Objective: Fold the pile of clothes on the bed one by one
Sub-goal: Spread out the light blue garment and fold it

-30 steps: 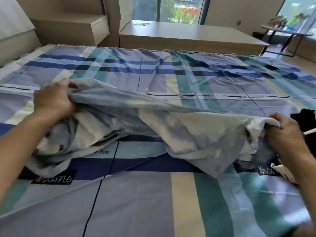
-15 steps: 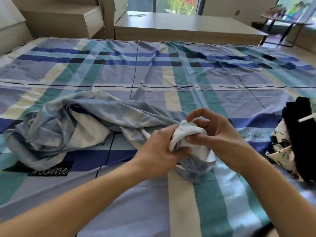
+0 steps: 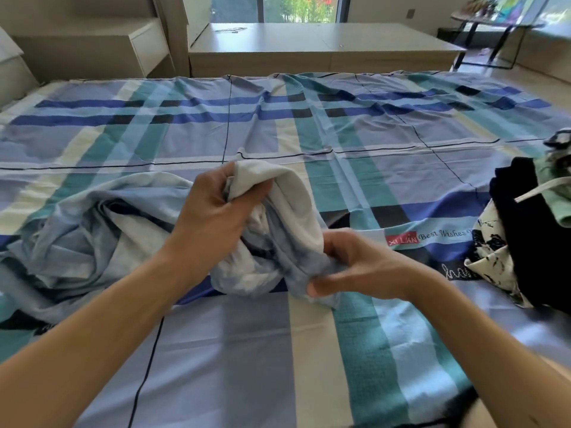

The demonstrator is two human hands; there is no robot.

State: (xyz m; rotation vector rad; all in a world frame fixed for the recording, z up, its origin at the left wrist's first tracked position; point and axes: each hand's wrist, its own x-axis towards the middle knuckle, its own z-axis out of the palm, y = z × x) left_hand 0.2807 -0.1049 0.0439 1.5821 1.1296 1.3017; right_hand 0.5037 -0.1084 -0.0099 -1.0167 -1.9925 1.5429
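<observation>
A pale blue and white tie-dye garment [image 3: 92, 230] lies crumpled across the left-middle of the bed [image 3: 278, 350], which has a plaid blue and teal sheet. One end of it is bunched up near the centre. My left hand [image 3: 216, 211] grips the upper part of that bunch. My right hand [image 3: 355, 267] pinches its lower edge, just to the right. At the right edge of the bed sits the pile of clothes [image 3: 525, 242], with a dark garment, a black-and-white print piece and a green one.
Beyond the bed's far edge stands a low wooden platform [image 3: 324, 47] under a window. A wooden cabinet [image 3: 92, 47] is at the back left. A small dark-legged table [image 3: 494, 29] stands at the back right.
One second ago my hands were spread wide holding the garment's two ends. They have come together at the centre, and the right hand has since slipped lower along the bunched cloth.
</observation>
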